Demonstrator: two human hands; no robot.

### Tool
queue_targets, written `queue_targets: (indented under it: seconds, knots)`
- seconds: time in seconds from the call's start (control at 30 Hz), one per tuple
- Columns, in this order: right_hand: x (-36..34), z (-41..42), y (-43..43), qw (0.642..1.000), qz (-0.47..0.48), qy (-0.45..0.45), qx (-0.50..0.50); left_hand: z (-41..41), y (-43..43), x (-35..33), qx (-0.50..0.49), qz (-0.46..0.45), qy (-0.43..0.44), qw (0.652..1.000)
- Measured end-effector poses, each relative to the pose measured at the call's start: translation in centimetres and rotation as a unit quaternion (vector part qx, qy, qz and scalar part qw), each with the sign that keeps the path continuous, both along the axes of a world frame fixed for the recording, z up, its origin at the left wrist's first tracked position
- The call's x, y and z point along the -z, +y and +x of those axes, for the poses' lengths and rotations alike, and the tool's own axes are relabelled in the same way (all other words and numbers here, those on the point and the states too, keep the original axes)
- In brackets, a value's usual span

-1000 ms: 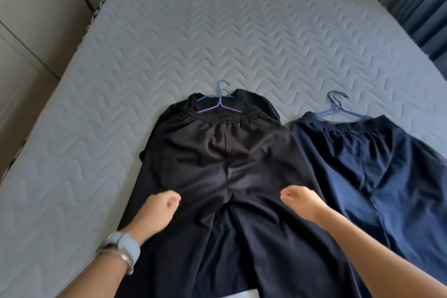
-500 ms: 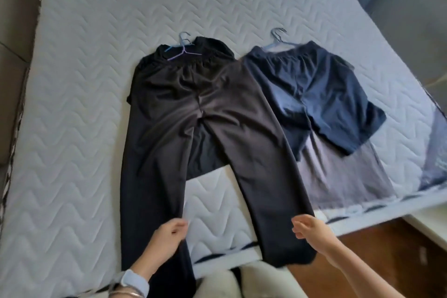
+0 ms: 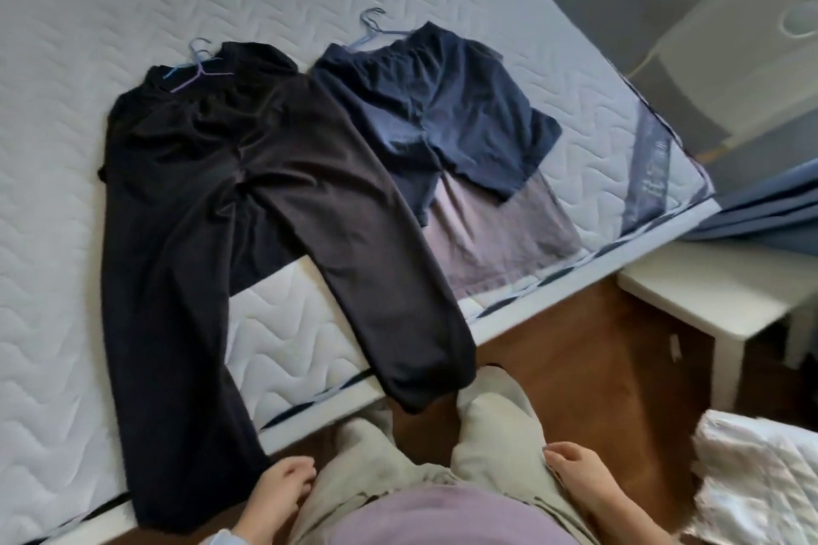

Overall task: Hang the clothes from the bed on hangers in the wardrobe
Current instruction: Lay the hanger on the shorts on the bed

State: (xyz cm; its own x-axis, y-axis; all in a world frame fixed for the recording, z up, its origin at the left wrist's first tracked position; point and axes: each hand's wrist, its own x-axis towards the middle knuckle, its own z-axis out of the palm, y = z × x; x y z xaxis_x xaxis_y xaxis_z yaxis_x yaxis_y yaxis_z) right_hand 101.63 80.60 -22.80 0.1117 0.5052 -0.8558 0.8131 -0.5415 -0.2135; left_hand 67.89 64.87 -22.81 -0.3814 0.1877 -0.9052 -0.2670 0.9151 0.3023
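Long black trousers (image 3: 186,199) lie flat on the quilted white mattress (image 3: 53,323), legs over the near edge, on top of a black garment with a purple and blue hanger (image 3: 197,69) at the waist. To their right lie navy shorts (image 3: 438,111) over a grey garment (image 3: 495,230), with a blue hanger (image 3: 376,29) at the top. My left hand (image 3: 276,496) hangs by my left hip, fingers loosely curled, holding nothing. My right hand (image 3: 580,478) rests by my right thigh, also holding nothing. The wardrobe is out of view.
Brown wooden floor (image 3: 588,367) runs along the bed's near edge. A white low bench (image 3: 708,301) stands at right, blue curtains (image 3: 765,212) behind it. White crumpled fabric (image 3: 761,482) lies at lower right. My own beige trousers (image 3: 495,425) fill the lower middle.
Both hands drew back from the black trouser legs to my sides. The view swung right and down, showing the bed edge and floor. The clothes stayed in place.
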Motion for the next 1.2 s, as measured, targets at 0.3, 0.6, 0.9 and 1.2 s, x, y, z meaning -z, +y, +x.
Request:
queue_targets:
  seconds: [0.3,0.6,0.9,1.2]
  knots:
    - [-0.2,14.8,13.2,0.996,0.016,0.025,-0.086,15.8,7.2,-0.6,-0.045,0.035,0.027,0.998]
    - [-1.4,17.8,20.4,0.995,0.069,0.07,0.027,18.6,10.4,-1.4,-0.064,-0.007,0.011,0.998]
    - [-0.8,16.3,21.5,0.998,0.032,0.034,-0.035,19.2,18.1,0.0,-0.072,0.006,-0.021,0.997]
    - [0.0,15.4,35.7,0.993,-0.044,0.036,-0.099,19.3,27.5,-1.0,-0.159,0.033,0.016,0.987]
